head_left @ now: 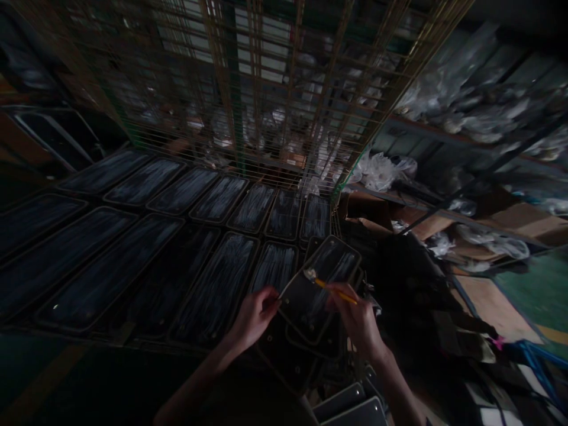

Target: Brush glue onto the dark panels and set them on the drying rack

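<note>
My left hand (256,316) pinches the left edge of a dark rectangular panel (306,302) with rounded corners and a pale rim. Whitish streaks run along part of this panel. In my right hand (357,316) is a brush (326,286) with a yellow handle, its fingers closed around it. The brush head, pale with some whitish stuff on it, rests on or just over the panel's upper left part. Beneath the held panel lie more dark panels (288,361), partly hidden by it.
Rows of similar panels (217,281) with white streaks cover the surface to the left. A wire mesh rack (239,89) stands behind them. Shelves with plastic bags (381,171) and cardboard boxes (370,210) line the right. More panels (350,408) stand at the bottom.
</note>
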